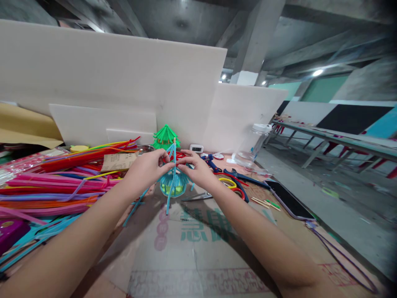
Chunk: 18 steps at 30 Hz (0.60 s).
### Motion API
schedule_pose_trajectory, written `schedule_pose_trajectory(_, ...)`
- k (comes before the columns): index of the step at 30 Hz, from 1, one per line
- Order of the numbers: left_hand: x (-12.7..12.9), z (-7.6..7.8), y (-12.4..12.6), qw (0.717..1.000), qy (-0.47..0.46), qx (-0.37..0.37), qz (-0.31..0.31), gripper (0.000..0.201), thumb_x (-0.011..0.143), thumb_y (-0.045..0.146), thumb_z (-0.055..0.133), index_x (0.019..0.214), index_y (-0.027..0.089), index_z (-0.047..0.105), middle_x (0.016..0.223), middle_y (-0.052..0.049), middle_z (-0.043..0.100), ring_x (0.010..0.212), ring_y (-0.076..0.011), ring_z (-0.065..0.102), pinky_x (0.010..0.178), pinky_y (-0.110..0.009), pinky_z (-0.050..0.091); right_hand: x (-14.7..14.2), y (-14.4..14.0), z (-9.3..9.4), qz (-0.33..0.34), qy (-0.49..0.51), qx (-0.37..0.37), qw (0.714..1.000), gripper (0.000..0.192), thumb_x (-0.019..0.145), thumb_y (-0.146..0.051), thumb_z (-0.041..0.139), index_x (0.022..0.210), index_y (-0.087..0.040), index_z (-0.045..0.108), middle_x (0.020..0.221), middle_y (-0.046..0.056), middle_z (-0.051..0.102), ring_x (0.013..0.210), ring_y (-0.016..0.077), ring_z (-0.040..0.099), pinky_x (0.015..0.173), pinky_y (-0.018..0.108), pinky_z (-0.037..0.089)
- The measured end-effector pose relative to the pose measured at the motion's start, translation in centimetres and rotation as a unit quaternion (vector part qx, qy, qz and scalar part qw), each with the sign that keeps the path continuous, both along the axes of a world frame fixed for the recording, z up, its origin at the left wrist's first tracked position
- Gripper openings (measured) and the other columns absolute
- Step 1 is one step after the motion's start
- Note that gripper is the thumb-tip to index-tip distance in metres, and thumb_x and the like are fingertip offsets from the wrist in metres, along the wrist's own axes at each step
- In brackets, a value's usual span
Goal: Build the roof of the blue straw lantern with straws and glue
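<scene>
White boards [108, 70] stand along the far edge of the surface [167, 258], whose bare near part is printed cardboard. Near the middle of the far edge, the left hand [150, 165] and right hand [197, 167] meet at a blue strip [169, 200]. Left thumb and fingers are pinched on it; the right fingertips close in at its other side, but their exact grip is too small to tell. Its lower end hangs in front of a blue model [173, 189], with a green roof [166, 134] behind. Coloured stems [58, 184] lie heaped along the left edge. Right of the hands are scissors [198, 197], pliers [248, 178] and small sticks [262, 203]. A phone [290, 200] lies by the right edge; a bottle [252, 145] stands near the far right corner.
</scene>
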<state>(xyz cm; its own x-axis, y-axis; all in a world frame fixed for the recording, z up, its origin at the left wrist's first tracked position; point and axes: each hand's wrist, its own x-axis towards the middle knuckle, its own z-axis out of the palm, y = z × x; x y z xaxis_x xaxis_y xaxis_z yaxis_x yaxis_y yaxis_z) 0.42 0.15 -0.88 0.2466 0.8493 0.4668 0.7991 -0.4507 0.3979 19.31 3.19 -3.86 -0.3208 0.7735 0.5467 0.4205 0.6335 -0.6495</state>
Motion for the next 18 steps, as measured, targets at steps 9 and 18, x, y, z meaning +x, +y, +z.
schedule_pose_trajectory(9, -0.66, 0.54, 0.00, 1.000, -0.005, -0.019, -0.012, 0.031, 0.082, 0.051, 0.055, 0.083, 0.021, 0.059, 0.070, 0.000, 0.060, 0.063, -0.0168, 0.054, 0.056, -0.025, 0.032, -0.08, -0.16, 0.09, -0.004, -0.006, 0.003, 1.000, 0.011, 0.081, -0.018, 0.063, 0.085, -0.022, 0.073, 0.130, 0.009, 0.054, 0.128, 0.0204, 0.048, 0.110, 0.039, 0.033)
schedule_pose_trajectory(18, -0.52, 0.51, -0.13, 1.000, -0.003, -0.017, -0.014, 0.030, 0.082, 0.050, 0.055, 0.082, 0.020, 0.061, 0.069, 0.000, 0.061, 0.063, -0.0169, 0.055, 0.056, -0.025, 0.033, -0.18, -0.34, 0.34, -0.008, -0.010, -0.006, 1.000, 0.011, 0.081, -0.018, 0.063, 0.089, -0.018, 0.071, 0.131, 0.013, 0.052, 0.130, 0.0206, 0.046, 0.109, 0.039, 0.033)
